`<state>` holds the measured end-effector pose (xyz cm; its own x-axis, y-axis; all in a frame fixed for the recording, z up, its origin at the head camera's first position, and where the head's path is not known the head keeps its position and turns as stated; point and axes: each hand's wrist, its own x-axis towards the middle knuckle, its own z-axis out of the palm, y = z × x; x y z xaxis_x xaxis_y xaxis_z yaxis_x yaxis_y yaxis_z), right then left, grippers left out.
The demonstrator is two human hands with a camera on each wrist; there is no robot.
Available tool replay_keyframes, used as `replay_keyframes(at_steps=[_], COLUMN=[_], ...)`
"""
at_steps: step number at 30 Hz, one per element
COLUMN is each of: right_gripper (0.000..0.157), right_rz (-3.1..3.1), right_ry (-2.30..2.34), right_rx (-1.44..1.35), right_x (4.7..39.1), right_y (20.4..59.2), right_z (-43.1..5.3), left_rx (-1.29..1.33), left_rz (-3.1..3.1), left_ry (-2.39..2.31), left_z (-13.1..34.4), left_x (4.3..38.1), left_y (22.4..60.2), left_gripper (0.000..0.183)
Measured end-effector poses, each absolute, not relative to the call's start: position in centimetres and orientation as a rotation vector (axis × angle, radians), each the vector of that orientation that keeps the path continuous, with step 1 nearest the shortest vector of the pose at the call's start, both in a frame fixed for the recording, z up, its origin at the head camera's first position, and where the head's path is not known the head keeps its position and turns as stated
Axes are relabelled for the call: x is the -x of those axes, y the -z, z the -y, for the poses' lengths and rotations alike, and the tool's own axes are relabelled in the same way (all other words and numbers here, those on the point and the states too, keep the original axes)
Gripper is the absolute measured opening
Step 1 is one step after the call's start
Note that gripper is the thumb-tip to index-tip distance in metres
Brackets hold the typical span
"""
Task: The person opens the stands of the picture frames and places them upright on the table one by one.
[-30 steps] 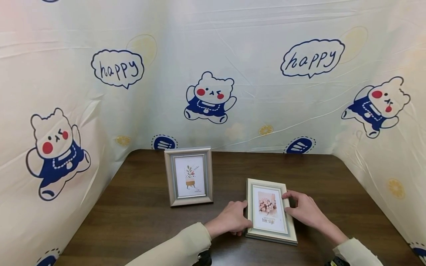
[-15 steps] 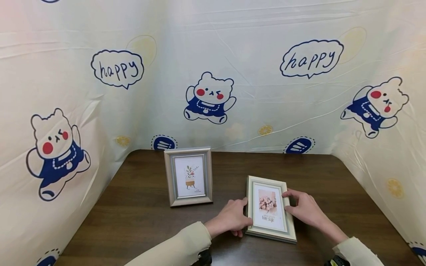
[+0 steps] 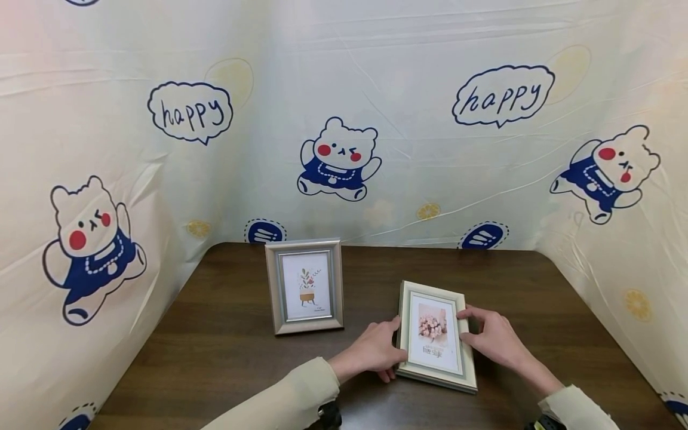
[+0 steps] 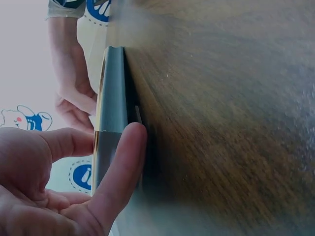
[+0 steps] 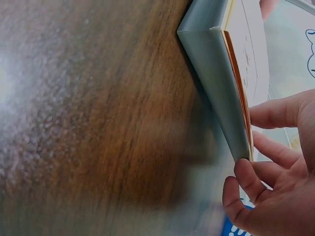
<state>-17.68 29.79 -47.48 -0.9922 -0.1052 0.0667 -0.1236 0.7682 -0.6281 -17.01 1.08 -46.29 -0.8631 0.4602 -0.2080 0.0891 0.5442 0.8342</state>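
Note:
In the head view, a cream picture frame (image 3: 436, 335) with a pink bouquet print lies face up at a slight tilt, its far end a little off the table. My left hand (image 3: 372, 349) grips its left edge, and a finger reaches under the back in the left wrist view. On the opposite side, my right hand (image 3: 495, 337) pinches the right edge of the frame between thumb and fingers. The frame's side wall (image 5: 216, 88) shows in the right wrist view, near end low against the table. Its underside is mostly hidden.
A second, silver-beige picture frame (image 3: 304, 325) with a potted-plant print stands upright on the left. Both are on a dark brown wooden table (image 3: 226, 358). A pale curtain (image 3: 408, 77) with bear drawings encloses the table's back and sides.
The far edge of the cream picture frame has risen slightly and shifted a bit away from me. Both hands stay on its sides. The silver-beige picture frame has not moved.

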Motion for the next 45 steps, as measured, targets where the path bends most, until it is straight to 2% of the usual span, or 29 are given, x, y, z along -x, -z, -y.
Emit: replay_keyframes(at_steps=[9,20,27,45], right_gripper=[0.034,0.034,0.034,0.038], right_rz=[2.898,2.881,2.868,2.827], right_ry=[-1.025,-1.011,-1.022,-1.033], right_rx=[-0.178,-0.181,-0.176,-0.158], right_x=[17.7,17.7,17.7,17.7], right_y=[47.4,47.2,47.2,46.9], right_z=[-29.8,-29.8,-29.9,-29.8], left_rx=[-0.427,-0.573,-0.557,-0.520], left_rz=[-2.307,-2.400,-2.329,-2.303], left_ry=[-1.341,-1.259,-1.325,-1.436], left_z=[-1.0,-0.7,-0.6,-0.5], left_x=[16.9,17.3,17.1,16.9], left_y=[46.1,45.8,45.5,44.6], left_gripper=[0.085,0.088,0.093,0.092])
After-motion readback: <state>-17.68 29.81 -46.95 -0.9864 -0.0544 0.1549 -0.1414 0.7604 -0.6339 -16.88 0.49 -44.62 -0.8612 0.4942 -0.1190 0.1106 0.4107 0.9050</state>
